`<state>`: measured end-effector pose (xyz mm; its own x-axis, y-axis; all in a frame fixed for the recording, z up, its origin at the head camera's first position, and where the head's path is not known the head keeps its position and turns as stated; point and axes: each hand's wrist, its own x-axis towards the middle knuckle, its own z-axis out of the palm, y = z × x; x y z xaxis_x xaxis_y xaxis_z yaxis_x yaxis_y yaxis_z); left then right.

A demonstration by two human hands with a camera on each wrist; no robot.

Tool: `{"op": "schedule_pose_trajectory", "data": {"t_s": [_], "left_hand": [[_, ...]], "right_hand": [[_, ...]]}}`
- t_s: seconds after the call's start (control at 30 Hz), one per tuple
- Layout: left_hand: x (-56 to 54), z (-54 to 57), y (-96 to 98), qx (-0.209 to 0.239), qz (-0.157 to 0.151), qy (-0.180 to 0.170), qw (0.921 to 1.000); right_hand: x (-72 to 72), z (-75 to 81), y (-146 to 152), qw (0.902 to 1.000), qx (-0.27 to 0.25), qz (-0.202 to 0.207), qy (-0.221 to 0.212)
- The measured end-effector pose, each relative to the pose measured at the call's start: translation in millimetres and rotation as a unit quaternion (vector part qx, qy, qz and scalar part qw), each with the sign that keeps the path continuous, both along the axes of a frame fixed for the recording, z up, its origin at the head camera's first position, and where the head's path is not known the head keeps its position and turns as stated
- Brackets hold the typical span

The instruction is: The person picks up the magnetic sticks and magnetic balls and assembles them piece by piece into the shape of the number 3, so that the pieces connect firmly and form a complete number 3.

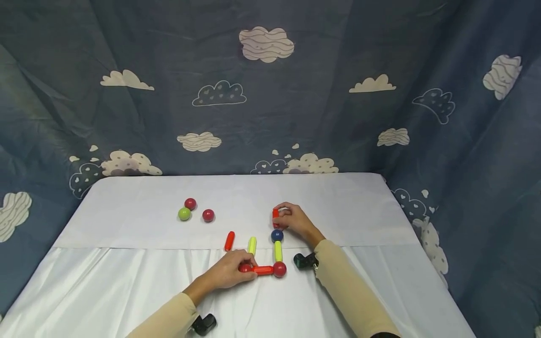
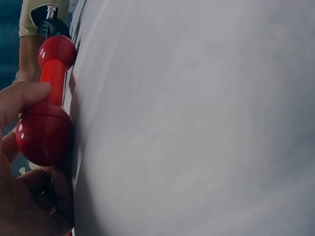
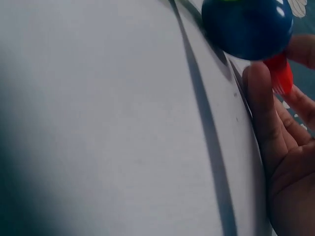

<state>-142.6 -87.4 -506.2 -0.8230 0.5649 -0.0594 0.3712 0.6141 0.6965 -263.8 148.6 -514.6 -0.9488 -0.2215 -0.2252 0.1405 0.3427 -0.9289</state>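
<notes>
My left hand grips a red ball at the left end of a red stick, with the thumb lying along the stick. That stick runs to another red ball, from which a yellow-green stick leads away to a blue ball. At the far side of the blue ball, my right hand pinches a second red stick between thumb and fingers. In the right wrist view this stick's end meets the blue ball. Another yellow-green stick extends behind the left fingers, its near end hidden.
A loose red stick lies just beyond the left hand. Farther back left are a green ball and two red balls, one beside it, one apart. A cloud-patterned curtain hangs behind the white-covered table.
</notes>
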Motion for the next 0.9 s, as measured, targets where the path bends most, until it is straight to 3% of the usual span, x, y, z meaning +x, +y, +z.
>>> {"op": "schedule_pose_trajectory", "data": {"t_s": [0.27,0.5,0.9], "left_hand": [[0.5,1.5,1.2,-0.005,0.001,-0.012,0.9999],[1.9,-0.2,-1.0,-0.003,0.001,0.001,1.0000],[-0.6,0.8,-0.4,-0.001,0.003,0.002,1.0000]], "right_hand": [[-2.3,0.6,2.0,0.9996,0.012,0.021,-0.016],[2.0,1.0,-0.6,0.9994,0.011,0.029,-0.016],[-0.4,0.3,-0.5,0.9999,-0.008,0.008,0.001]]}}
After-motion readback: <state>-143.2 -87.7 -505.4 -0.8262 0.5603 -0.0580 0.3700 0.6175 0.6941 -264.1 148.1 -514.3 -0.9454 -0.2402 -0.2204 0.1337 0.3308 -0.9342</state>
